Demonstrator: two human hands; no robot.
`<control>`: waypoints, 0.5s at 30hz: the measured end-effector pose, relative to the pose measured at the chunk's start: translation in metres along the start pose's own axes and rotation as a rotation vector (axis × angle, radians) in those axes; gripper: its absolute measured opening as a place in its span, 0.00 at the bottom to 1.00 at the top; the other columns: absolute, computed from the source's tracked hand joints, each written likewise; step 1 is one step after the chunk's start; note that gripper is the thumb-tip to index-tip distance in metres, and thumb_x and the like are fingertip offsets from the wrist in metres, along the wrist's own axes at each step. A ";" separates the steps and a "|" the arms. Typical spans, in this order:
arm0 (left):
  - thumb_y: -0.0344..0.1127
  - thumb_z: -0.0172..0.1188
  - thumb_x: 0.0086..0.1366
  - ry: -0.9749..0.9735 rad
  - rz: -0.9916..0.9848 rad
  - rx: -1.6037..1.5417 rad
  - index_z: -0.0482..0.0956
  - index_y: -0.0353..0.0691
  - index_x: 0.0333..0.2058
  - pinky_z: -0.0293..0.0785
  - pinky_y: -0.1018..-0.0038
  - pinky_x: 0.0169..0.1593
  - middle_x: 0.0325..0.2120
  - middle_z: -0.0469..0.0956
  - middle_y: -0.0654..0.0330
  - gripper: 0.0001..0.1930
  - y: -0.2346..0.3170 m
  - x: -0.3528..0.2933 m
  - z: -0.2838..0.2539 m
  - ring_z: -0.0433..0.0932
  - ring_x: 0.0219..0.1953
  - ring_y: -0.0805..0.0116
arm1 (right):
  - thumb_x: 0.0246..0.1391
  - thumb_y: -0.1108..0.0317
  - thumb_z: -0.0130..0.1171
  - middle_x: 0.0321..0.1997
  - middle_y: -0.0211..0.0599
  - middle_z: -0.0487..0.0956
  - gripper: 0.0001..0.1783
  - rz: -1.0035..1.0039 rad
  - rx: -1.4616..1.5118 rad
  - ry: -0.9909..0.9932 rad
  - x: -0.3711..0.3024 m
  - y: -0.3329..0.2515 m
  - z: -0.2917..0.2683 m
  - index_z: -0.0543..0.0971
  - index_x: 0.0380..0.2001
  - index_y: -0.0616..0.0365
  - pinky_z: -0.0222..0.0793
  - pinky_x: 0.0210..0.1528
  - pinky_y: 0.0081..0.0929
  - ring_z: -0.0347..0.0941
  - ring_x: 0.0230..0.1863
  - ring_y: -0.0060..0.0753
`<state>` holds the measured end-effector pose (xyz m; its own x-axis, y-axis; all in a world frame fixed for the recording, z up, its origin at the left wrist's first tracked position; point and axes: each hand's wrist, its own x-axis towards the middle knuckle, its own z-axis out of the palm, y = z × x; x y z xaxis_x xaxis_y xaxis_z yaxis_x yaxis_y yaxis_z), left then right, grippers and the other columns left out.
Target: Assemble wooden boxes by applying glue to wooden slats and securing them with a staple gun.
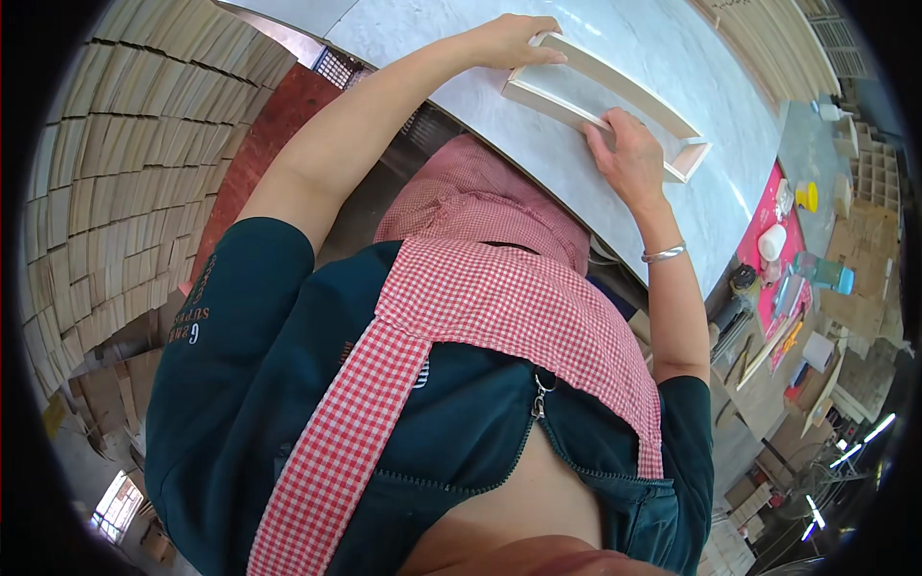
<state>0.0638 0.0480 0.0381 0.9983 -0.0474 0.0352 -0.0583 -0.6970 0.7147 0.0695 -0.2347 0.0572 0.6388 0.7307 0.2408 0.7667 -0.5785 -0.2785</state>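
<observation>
A long, narrow rectangular frame of pale wood (545, 100) lies on the white-grey marbled tabletop (480, 115). My left hand (514, 43) grips its far-left end, the thumb over the top edge and the fingers partly out of sight behind. On the near long side, my right hand (629, 149) pinches the wall between thumb and fingers, close to the right end. The inside of the frame looks the same pale grey as the tabletop; whether it has a bottom I cannot tell.
Tall stacks of wooden strips (125, 182) rise at the left, beside a red board (269, 134). More long strips (768, 43) lie beyond the table's far right edge. A side bench at right holds a yellow tub (806, 197), a white container (771, 242) and a turquoise-capped bottle (826, 274).
</observation>
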 end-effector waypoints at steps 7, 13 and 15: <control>0.52 0.73 0.56 -0.142 -0.034 -0.339 0.62 0.45 0.70 0.81 0.60 0.51 0.62 0.71 0.45 0.46 -0.013 -0.020 -0.013 0.82 0.47 0.50 | 0.50 0.59 0.72 0.49 0.41 0.80 0.28 -0.144 -0.037 0.231 -0.008 0.010 -0.019 0.75 0.52 0.59 0.73 0.46 0.38 0.76 0.48 0.44; 0.37 0.82 0.44 -0.310 -0.010 -0.282 0.51 0.42 0.74 0.76 0.71 0.45 0.49 0.78 0.48 0.62 -0.019 -0.040 -0.022 0.77 0.36 0.63 | 0.41 0.59 0.79 0.64 0.44 0.72 0.52 0.410 0.120 0.364 -0.071 0.079 -0.055 0.65 0.67 0.62 0.72 0.55 0.38 0.71 0.57 0.46; 0.34 0.82 0.43 -0.313 -0.001 -0.302 0.50 0.44 0.75 0.75 0.73 0.43 0.47 0.79 0.50 0.63 -0.015 -0.037 -0.022 0.75 0.34 0.65 | 0.37 0.61 0.81 0.67 0.45 0.71 0.58 0.521 0.303 0.199 -0.086 0.106 -0.054 0.61 0.70 0.60 0.72 0.54 0.37 0.72 0.55 0.44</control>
<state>0.0279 0.0755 0.0416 0.9445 -0.2942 -0.1459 -0.0057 -0.4589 0.8885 0.0992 -0.3778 0.0574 0.9454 0.2823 0.1629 0.3181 -0.6903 -0.6499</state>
